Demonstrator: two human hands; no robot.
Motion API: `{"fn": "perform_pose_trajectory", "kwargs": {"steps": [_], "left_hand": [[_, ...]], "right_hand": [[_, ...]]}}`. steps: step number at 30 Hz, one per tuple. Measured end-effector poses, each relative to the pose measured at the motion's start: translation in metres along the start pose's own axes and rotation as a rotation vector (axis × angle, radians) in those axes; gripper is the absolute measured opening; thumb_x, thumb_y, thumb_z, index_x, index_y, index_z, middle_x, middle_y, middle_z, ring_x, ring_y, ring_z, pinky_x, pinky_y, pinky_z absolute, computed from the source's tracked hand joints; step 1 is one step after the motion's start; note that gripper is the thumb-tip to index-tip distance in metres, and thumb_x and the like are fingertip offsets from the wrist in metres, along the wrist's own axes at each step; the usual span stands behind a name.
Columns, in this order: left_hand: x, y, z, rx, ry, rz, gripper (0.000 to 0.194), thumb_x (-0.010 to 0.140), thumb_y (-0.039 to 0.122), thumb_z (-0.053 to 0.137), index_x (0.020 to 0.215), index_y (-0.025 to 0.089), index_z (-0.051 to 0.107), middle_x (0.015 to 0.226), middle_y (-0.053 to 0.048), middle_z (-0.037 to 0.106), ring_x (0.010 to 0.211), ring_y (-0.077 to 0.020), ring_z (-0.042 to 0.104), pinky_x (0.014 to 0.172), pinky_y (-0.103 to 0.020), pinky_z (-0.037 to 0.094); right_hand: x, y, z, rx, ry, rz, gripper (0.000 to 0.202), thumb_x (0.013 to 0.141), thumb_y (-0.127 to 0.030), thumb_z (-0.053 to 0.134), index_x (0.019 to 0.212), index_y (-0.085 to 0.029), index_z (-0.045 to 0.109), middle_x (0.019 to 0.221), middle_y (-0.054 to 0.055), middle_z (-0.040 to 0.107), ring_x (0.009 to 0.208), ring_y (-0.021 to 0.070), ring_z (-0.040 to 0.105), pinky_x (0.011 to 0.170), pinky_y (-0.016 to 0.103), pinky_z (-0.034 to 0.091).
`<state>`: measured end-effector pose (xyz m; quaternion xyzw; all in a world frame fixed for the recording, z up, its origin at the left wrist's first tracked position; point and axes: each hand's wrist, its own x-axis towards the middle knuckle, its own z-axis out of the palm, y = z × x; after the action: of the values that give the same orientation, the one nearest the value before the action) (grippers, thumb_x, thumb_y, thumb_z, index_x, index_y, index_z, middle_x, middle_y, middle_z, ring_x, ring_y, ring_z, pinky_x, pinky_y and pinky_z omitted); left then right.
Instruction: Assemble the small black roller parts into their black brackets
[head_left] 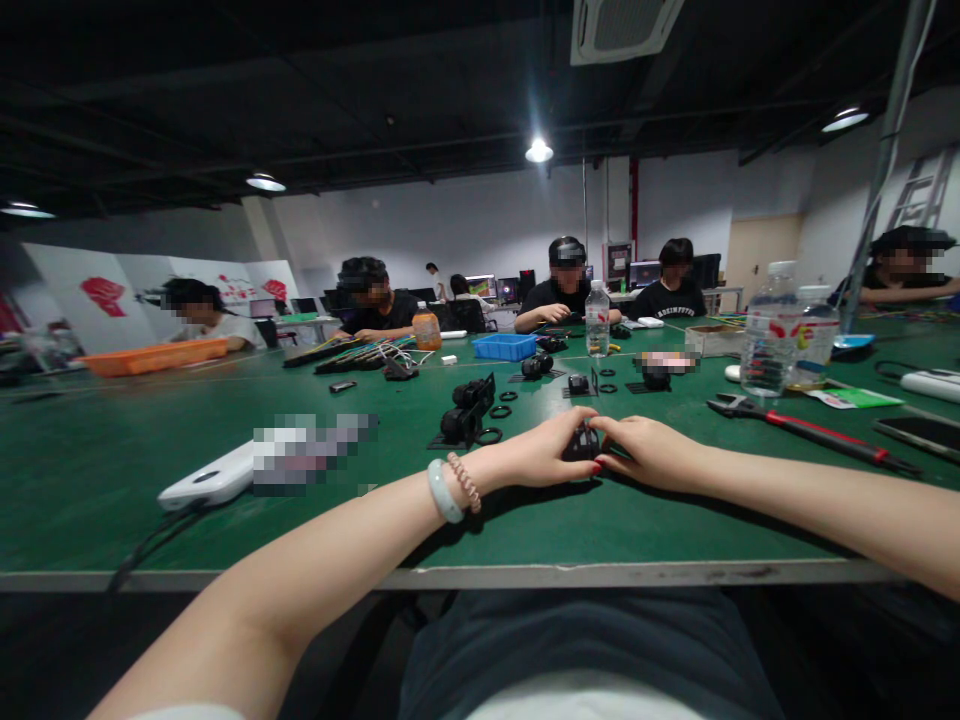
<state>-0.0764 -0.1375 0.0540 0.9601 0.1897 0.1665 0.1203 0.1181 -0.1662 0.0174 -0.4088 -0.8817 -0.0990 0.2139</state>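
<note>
On the green table, a small black round-bodied part [580, 443] sits between my two hands. My left hand [551, 447] is closed around its left side, with a pale bangle and a beaded band on the wrist. From the right, my right hand [643, 450] grips the same part, thumb and fingers pinched at its edge. My fingers cover much of the part, so its exact kind cannot be made out. Just beyond lie similar black parts on flat plates [459, 424] and loose black rings [490, 436].
Pliers with red-black handles [810, 432] lie to the right, near a phone [919, 432] and water bottles [769, 340]. On the left is a white device [217, 478] with a cable. Farther back stand a blue tray [504, 347] and an orange tray [154, 358]. Several people sit across the table.
</note>
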Motion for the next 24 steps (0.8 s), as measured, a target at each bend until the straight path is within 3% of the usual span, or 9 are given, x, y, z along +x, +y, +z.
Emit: {"fn": "perform_pose_trajectory", "kwargs": {"steps": [24], "left_hand": [[0.0004,0.0001,0.0001,0.016,-0.001,0.007,0.055,0.075,0.034,0.056,0.121,0.017,0.032,0.119,-0.01,0.046,0.107,-0.0211,0.047,0.09,-0.032,0.037]], "right_hand": [[-0.0001,-0.0027,-0.0043,0.064,-0.045,0.004,0.042,0.084,-0.031,0.043,0.122,-0.015,0.036,0.097,0.012,0.063,0.087,0.023,0.06,0.072,0.031,0.043]]}}
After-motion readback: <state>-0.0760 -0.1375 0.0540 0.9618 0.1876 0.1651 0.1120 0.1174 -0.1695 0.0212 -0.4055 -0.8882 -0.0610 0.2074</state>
